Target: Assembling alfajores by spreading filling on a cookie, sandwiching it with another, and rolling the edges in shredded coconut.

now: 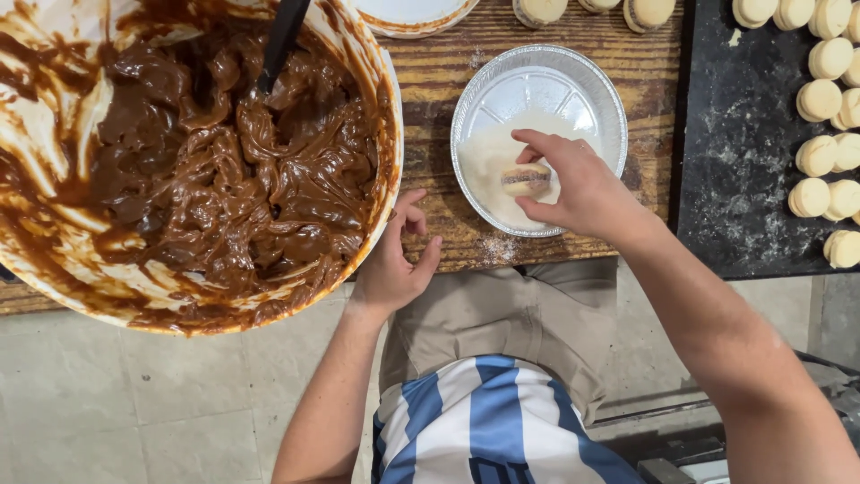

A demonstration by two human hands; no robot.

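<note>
The right hand [573, 184] reached into the round foil pan [602, 99] and pinched a sandwich cookie [526, 179] by its rim between thumb and fingertips, the cookie standing on edge in the white flakes [488, 157] at the pan's six o'clock. The left hand [394, 260] lay loosely curled and empty on the wooden desk [448, 72], at three o'clock of the big bowl [390, 99] of thick brown caramel spread [233, 161]. The cookie looked light, crumbly and sticky at its seam, so a gentle hold on the flat faces would likely suit it better than a squeeze, while more pale cookies [820, 99] waited on the dark tray [743, 179] at three o'clock of the pan
</note>
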